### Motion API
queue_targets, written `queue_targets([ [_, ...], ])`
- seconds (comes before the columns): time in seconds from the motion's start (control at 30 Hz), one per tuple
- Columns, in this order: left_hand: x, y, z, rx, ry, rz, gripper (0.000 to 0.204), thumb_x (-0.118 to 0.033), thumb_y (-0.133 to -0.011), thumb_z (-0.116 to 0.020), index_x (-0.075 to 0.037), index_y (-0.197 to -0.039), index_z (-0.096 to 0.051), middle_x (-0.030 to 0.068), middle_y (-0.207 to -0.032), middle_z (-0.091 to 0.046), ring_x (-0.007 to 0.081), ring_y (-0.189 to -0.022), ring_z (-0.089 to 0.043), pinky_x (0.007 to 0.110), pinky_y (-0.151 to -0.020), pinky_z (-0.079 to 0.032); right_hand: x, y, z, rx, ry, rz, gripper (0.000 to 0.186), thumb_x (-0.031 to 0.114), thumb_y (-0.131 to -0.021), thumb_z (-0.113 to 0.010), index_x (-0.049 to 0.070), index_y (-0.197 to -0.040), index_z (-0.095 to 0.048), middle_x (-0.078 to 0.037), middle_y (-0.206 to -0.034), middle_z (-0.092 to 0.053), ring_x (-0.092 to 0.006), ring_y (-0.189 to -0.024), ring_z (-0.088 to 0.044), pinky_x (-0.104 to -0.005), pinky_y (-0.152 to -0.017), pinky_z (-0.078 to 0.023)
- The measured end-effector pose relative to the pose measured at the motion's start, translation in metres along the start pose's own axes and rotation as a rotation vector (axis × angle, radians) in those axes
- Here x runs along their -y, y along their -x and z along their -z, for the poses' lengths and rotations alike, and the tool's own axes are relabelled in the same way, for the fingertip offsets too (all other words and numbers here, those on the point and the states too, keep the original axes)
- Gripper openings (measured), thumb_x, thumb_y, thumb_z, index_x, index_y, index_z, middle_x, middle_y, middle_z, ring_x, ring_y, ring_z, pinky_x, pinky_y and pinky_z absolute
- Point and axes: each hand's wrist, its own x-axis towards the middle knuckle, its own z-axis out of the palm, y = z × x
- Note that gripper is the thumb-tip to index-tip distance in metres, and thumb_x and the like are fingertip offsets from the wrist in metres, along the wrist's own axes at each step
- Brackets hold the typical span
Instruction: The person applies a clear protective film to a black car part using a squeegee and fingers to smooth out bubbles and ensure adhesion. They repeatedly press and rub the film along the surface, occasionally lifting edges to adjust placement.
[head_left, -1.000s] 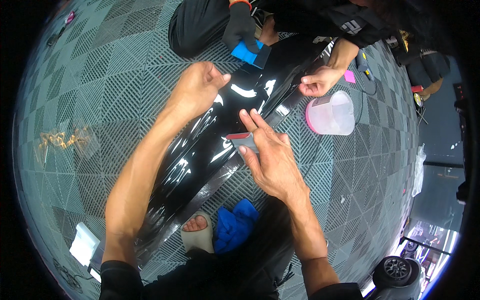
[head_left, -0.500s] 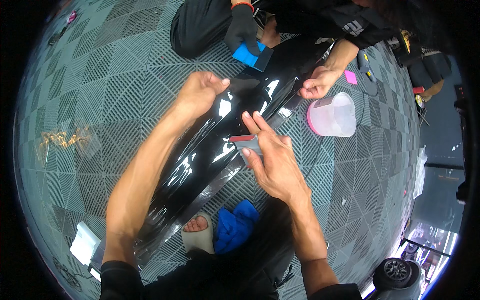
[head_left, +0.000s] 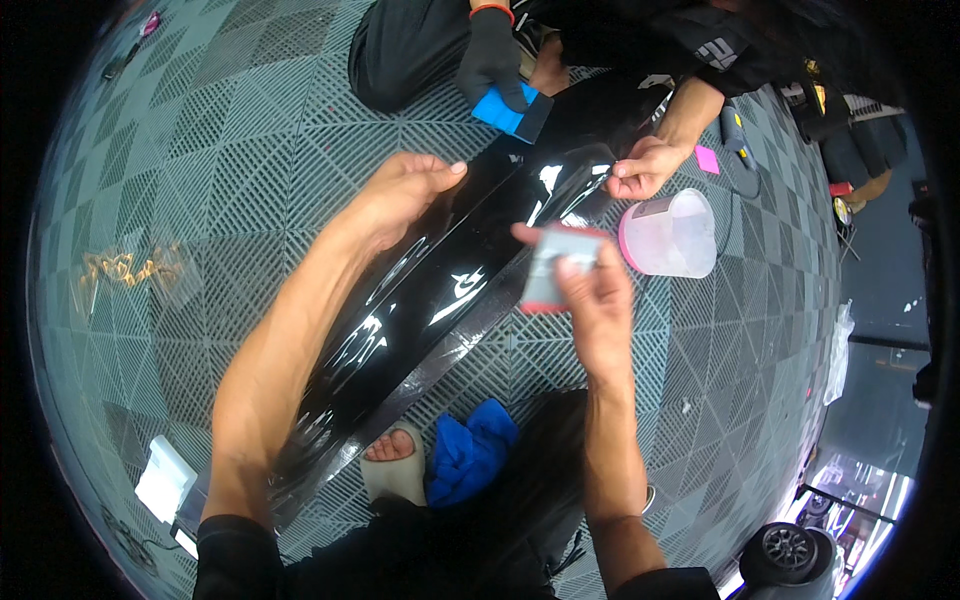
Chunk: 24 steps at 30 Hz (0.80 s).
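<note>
A long glossy black panel covered in film (head_left: 440,280) stretches diagonally beneath my hands, with a clear strip (head_left: 455,345) along its near edge. At the panel's far left edge, my left hand (head_left: 405,195) pinches the edge of the black film between thumb and fingers. My right hand (head_left: 600,310) grips a flat grey squeegee (head_left: 560,262) with red edges, lifted off at the panel's right side and slightly blurred. Across from me, a co-worker's gloved hand (head_left: 490,65) holds a blue squeegee (head_left: 508,110) on the panel. The co-worker's bare hand (head_left: 645,168) pinches the film on the right.
A clear plastic tub with a pink base (head_left: 668,233) stands right of the panel, near a pink card (head_left: 707,159) and a corded tool (head_left: 735,135). A blue cloth (head_left: 472,450) lies by my sandalled foot (head_left: 395,460). A clear bag (head_left: 140,275) sits on the left floor tiles.
My right hand has moved up and right, lifting the grey squeegee away from the panel and turning it. My left hand keeps its pinch, shifted slightly; the co-worker's hands stay nearly still.
</note>
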Motion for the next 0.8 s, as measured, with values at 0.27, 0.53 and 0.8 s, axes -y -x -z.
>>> queue_targets([
  [0.27,-0.003,-0.002,0.004,0.059,-0.037,0.003,0.023,-0.027,-0.107,-0.075,-0.006,-0.098,-0.073,0.0017,-0.085,-0.072,0.0099,-0.069,-0.060,0.027,-0.062,-0.047,-0.007,-0.043,0.012,-0.329,0.081,0.112,0.035,0.014,-0.102,-0.081,-0.004,-0.130,-0.068,-0.002,-0.095,-0.072,-0.0095,-0.090,-0.070,-0.0265,-0.074,-0.055],
  [0.53,-0.010,0.005,-0.002,0.089,-0.007,0.020,0.023,-0.026,-0.107,-0.075,-0.005,-0.097,-0.074,0.0013,-0.084,-0.073,0.0076,-0.067,-0.058,0.025,-0.060,-0.046,-0.003,-0.057,-0.023,-0.435,0.446,0.205,0.041,0.006,-0.092,-0.090,-0.007,-0.121,-0.065,-0.004,-0.086,-0.073,-0.0082,-0.075,-0.068,-0.0222,-0.068,-0.054],
  [0.8,-0.007,0.004,-0.002,0.097,0.033,0.026,0.021,-0.022,-0.107,-0.075,-0.003,-0.101,-0.075,0.0040,-0.089,-0.075,0.0093,-0.073,-0.062,0.026,-0.065,-0.049,0.000,-0.051,-0.022,-0.381,0.440,0.192,0.035,0.006,-0.092,-0.088,-0.008,-0.118,-0.069,-0.012,-0.096,-0.080,-0.0129,-0.082,-0.075,-0.0256,-0.074,-0.060],
])
